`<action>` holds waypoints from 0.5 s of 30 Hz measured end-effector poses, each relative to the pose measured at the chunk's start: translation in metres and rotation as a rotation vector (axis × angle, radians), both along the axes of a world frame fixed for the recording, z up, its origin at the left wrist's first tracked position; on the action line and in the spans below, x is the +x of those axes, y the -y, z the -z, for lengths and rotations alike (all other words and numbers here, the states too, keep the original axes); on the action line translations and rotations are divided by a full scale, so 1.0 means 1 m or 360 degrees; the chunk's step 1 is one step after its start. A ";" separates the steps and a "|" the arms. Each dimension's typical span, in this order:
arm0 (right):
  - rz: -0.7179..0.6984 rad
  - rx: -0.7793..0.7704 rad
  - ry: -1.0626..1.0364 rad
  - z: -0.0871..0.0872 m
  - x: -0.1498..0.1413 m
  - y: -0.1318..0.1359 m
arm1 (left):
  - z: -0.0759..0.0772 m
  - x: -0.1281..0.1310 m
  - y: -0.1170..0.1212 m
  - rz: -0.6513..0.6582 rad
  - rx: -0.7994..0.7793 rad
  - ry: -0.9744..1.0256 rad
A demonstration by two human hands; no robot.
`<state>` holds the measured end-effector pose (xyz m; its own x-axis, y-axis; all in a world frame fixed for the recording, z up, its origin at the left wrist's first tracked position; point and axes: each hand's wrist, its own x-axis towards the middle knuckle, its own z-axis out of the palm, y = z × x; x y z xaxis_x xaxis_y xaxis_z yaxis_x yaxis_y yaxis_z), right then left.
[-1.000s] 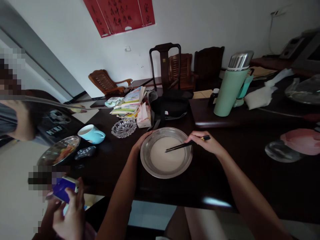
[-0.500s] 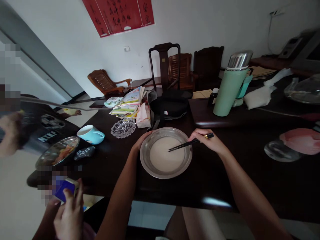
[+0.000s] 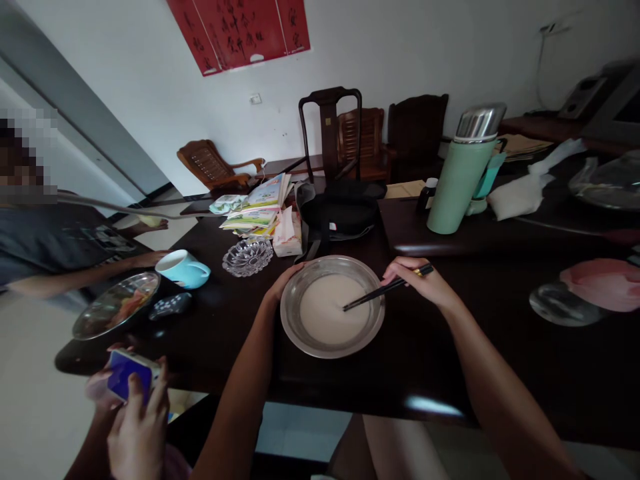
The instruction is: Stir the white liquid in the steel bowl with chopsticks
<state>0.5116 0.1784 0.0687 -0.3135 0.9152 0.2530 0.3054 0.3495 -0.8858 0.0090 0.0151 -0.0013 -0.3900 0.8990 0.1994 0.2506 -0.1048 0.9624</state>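
A metal bowl (image 3: 291, 325) stands on the dark table, holding a milky white liquid (image 3: 325, 313). My left hand (image 3: 282, 285) grips the bowl's left side near the rim, its fingertips partly hidden behind the wall. In my right hand (image 3: 416, 280), over the bowl's right rim, is a pair of black chopsticks (image 3: 375, 293) with gold bands. Their tips dip into the liquid near its centre, slanting down to the left, and small swirls show around them.
Left of the bowl are a glass dish (image 3: 247, 258), a light blue mug (image 3: 183, 268), a remote (image 3: 171, 306) and a metal basin (image 3: 87, 319) with food. Another person's hands hold a phone (image 3: 131, 375); a further person stands at left. A green thermos (image 3: 459, 183) stands at right.
The chopstick tips have shifted slightly right and down in the liquid. My left hand stays on the bowl. The person at left has moved an arm down toward the mug.
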 end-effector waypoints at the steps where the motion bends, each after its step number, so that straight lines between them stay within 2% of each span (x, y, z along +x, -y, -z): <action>1: -0.0036 -0.0043 -0.0017 0.000 -0.001 0.001 | 0.001 0.000 -0.001 -0.0014 -0.0006 -0.0006; 3: -0.0149 -0.0072 -0.0014 0.000 -0.004 0.002 | 0.001 0.000 -0.003 -0.0066 -0.0002 -0.0011; 6: -0.0234 0.0014 0.0046 0.001 -0.010 0.002 | -0.003 0.003 -0.007 -0.0102 -0.0030 -0.0007; 11: -0.0072 0.0048 0.0038 0.001 -0.005 -0.002 | -0.011 0.017 -0.002 0.0089 -0.0204 -0.0038; 15: -0.0073 -0.0028 -0.0030 0.000 -0.004 0.000 | -0.015 0.024 0.002 0.0203 -0.0239 -0.0066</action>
<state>0.5080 0.1780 0.0688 -0.3505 0.9044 0.2435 0.2727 0.3472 -0.8972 0.0326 0.0135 0.0133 -0.2650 0.9615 0.0732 0.2844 0.0054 0.9587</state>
